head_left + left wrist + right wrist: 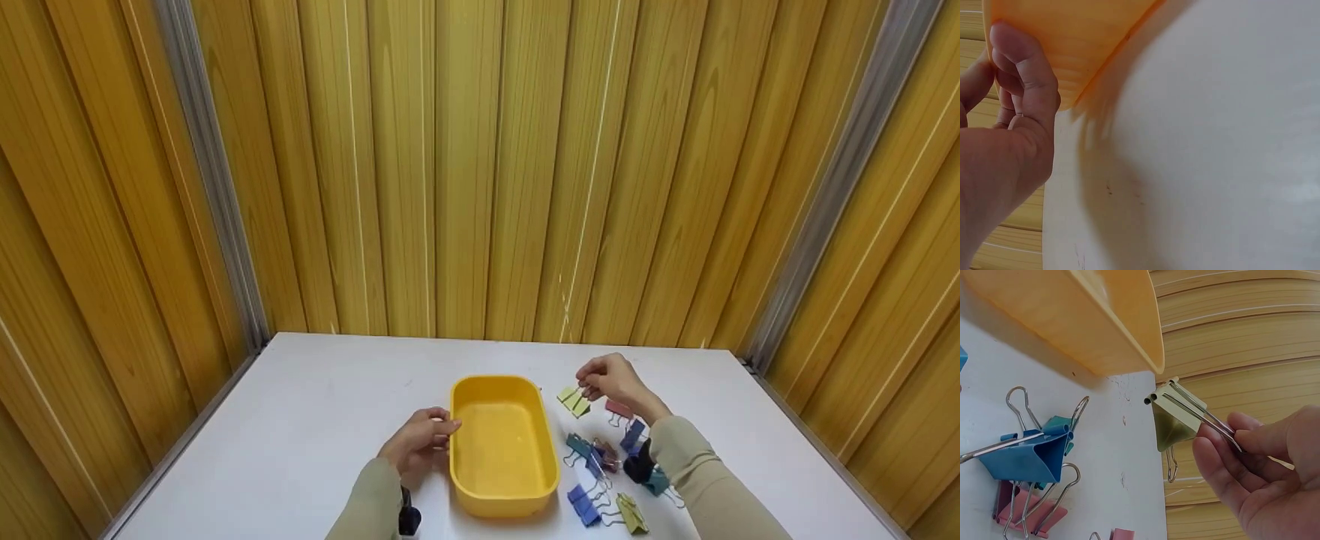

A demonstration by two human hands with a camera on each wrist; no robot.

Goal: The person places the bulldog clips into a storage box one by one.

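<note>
A yellow plastic bin (504, 501) stands on the white table, its visible floor bare. My left hand (422, 435) grips the bin's left rim, thumb over the edge; in the left wrist view the fingers (1033, 84) lie along the outer wall. To the right of the bin, my right hand (615, 377) pinches a yellow-green binder clip (574, 402) by one wire handle. In the right wrist view that binder clip (1179, 416) hangs from thumb and fingertips, its other handle pointing down.
Right of the bin lie several loose binder clips, among them a blue one (583, 505), a yellow-green one (631, 514), a pink one (619, 409) and a teal one (577, 445). Some overlap in a pile beneath my right forearm. Wood-patterned walls (465, 172) enclose the table (315, 420).
</note>
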